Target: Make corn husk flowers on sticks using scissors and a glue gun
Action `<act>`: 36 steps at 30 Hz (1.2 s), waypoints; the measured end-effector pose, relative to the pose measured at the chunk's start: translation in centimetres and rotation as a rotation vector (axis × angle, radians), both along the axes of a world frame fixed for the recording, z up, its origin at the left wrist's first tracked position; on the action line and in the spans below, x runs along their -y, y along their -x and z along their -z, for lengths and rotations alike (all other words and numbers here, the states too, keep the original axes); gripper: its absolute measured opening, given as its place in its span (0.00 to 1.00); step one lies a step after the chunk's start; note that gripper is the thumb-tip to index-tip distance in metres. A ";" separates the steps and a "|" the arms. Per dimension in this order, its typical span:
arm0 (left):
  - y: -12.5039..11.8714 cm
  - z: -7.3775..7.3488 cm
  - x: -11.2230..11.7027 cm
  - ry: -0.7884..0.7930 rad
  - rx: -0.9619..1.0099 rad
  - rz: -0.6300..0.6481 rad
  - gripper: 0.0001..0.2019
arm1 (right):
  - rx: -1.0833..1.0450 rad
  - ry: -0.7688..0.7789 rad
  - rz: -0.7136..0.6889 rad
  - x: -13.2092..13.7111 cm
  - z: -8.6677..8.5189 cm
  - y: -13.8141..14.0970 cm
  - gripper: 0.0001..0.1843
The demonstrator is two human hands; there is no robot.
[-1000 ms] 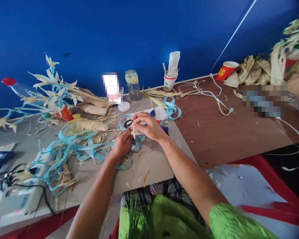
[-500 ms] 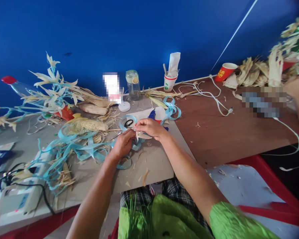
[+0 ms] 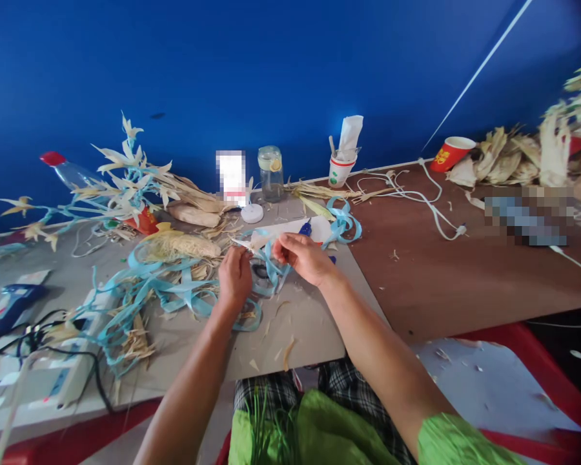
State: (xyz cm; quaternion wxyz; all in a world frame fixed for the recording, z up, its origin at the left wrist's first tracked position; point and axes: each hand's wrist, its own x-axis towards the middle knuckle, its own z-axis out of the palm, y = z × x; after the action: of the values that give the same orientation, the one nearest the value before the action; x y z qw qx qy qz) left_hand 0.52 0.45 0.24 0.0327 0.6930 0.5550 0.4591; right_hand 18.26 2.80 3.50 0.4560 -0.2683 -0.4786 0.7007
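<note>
Left hand (image 3: pixel 235 278) pinches a husk (image 3: pixel 244 245); right hand (image 3: pixel 307 257) has curled fingers, hold unclear; spray (image 3: pixel 132 189) looks mostly made; ribbon (image 3: pixel 193 300) lies loose.

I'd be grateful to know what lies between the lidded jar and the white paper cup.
In the head view, dried husk strips lie between the lidded jar and the white paper cup.

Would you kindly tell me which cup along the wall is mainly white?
The white cup right of the jar, with a white packet standing in it; the other cups are red.
</note>
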 end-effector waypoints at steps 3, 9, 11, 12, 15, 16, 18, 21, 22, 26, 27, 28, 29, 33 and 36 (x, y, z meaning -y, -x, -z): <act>0.1 0.0 0.1 -0.058 0.007 -0.040 0.05 | 0.034 0.070 -0.087 0.6 0.0 0.8 0.22; 0.2 -0.2 0.3 -0.110 0.014 -0.042 0.05 | -0.026 0.272 -0.083 0.4 0.5 1.6 0.26; 0.2 -0.2 0.4 -0.117 0.011 -0.030 0.05 | -0.025 0.268 -0.065 0.3 0.6 1.6 0.25; 0.1 -0.2 0.4 -0.122 0.008 -0.021 0.05 | -0.029 0.259 -0.078 0.3 0.6 1.6 0.24; 0.1 -0.2 0.5 -0.134 0.005 0.005 0.06 | -0.037 0.229 -0.150 0.4 0.5 1.5 0.18; 0.1 -0.2 0.5 -0.137 0.008 0.010 0.06 | -0.038 0.222 -0.166 0.5 0.4 1.5 0.16; 0.1 -0.3 0.6 -0.138 0.019 0.013 0.06 | -0.038 0.215 -0.170 0.7 0.3 1.5 0.13; 0.0 -0.3 0.6 -0.142 0.036 0.016 0.06 | -0.029 0.204 -0.157 0.7 0.2 1.5 0.12; -0.1 -0.3 0.6 -0.143 0.043 0.017 0.05 | -0.015 0.193 -0.152 0.6 0.3 1.5 0.12; -0.2 -0.1 0.6 -0.130 0.081 0.025 0.06 | 0.072 0.139 -0.115 0.5 0.5 1.8 0.14; -0.1 0.0 0.5 -0.124 0.085 0.027 0.06 | 0.089 0.130 -0.102 0.5 0.6 1.9 0.15; -0.1 0.1 0.5 -0.118 0.087 0.024 0.06 | 0.100 0.126 -0.087 0.5 0.6 2.0 0.15; -0.1 0.1 0.4 -0.113 0.088 0.017 0.06 | 0.102 0.128 -0.064 0.4 0.6 2.0 0.16; 0.3 0.2 0.3 -0.145 0.091 -0.025 0.06 | 0.006 0.131 0.077 0.3 0.4 1.6 0.16; 0.6 0.2 0.2 -0.177 0.073 -0.046 0.06 | -0.066 0.116 -0.011 0.3 0.2 1.1 0.23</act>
State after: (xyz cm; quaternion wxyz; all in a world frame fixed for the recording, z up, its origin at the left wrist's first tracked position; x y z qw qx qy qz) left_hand -0.10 0.26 0.09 -0.0191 0.6628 0.5265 0.5321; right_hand 17.16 2.50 3.35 0.4512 -0.2684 -0.4236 0.7382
